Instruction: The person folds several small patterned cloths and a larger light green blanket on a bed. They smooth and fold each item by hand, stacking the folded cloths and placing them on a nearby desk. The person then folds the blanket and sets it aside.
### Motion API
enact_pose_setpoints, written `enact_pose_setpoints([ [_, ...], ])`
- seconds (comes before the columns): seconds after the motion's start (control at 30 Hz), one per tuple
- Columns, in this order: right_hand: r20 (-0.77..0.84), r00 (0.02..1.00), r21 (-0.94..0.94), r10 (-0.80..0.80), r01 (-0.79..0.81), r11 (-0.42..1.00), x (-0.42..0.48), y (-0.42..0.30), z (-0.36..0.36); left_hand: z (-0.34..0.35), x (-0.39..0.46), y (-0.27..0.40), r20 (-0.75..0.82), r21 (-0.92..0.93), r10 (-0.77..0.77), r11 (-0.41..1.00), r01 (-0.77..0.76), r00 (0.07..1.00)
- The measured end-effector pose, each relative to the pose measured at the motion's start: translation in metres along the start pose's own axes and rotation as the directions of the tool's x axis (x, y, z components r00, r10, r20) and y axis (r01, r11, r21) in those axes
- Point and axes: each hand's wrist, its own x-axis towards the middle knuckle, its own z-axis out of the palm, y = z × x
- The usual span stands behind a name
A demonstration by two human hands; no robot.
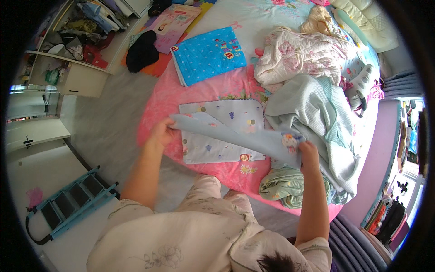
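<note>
Both my hands hold a light blue-grey cloth (238, 137) with a cartoon print, stretched above the bed. My left hand (163, 131) grips its left end, and my right hand (308, 156) pinches the right end near the printed figure. Beneath it, a pale patterned sheet of fabric (221, 151) with small animal and tree prints lies spread on the pink bedding (156, 108); the held cloth hides its middle. A folded bright blue dotted cloth (207, 56) rests farther up the bed. Beside my right hand are a crumpled pale green-grey blanket (295, 98) and a bundled green cloth (282, 187).
A floral quilt (299, 57) and a grey plush toy (360, 88) lie at the bed's far right. A black cloth item (142, 51) sits on floor mats at upper left. A blue stepladder (73, 200) leans at lower left. Grey curtains (357, 244) hang at lower right.
</note>
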Motion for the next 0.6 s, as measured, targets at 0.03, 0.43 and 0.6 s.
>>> enact_pose_setpoints([
  [0.03, 0.044, 0.998, -0.061, -0.035, 0.037, 0.997, 0.007, -0.014, 0.011, -0.011, 0.004, 0.016, 0.039, 0.023, 0.053, 0.998, -0.054, 0.998],
  [0.43, 0.359, 0.906, 0.137, -0.226, 0.188, 0.973, 0.111, 0.013, 0.031, -0.103, -0.024, 0.003, 0.171, 0.585, 0.293, 0.738, -0.336, 0.941],
  [0.6, 0.232, 0.963, -0.19, 0.138, -0.094, 0.977, 0.181, 0.15, 0.014, -0.132, 0.02, -0.115, -0.109, 0.36, -0.117, 0.921, 0.149, 0.987],
])
